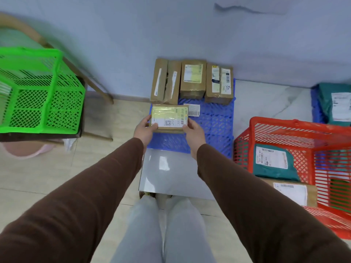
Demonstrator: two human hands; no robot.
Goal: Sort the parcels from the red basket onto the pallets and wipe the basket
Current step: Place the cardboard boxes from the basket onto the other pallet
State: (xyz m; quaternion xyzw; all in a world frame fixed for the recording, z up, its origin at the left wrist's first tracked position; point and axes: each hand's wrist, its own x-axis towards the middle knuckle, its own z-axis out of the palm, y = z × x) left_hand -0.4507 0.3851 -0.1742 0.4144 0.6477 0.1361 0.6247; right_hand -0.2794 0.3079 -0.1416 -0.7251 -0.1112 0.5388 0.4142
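Both hands hold one small cardboard parcel (169, 116) with a yellow label over the front left of the blue pallet (214, 126). My left hand (145, 130) grips its left end and my right hand (192, 132) its right end. Three brown boxes (191, 80) stand in a row at the pallet's back edge against the wall. The red basket (273, 133) sits to the right on the floor, with a teal bag parcel (273, 162) and a cardboard parcel (292, 192) inside. A second blue pallet (315, 103) at far right carries another teal bag (334, 103).
A green basket (38, 92) rests on a wooden chair (91, 80) at the left. A pink tub (24, 149) sits under it. A grey floor tile (171, 173) lies in front of the pallet, near my legs. The wall runs close behind the pallets.
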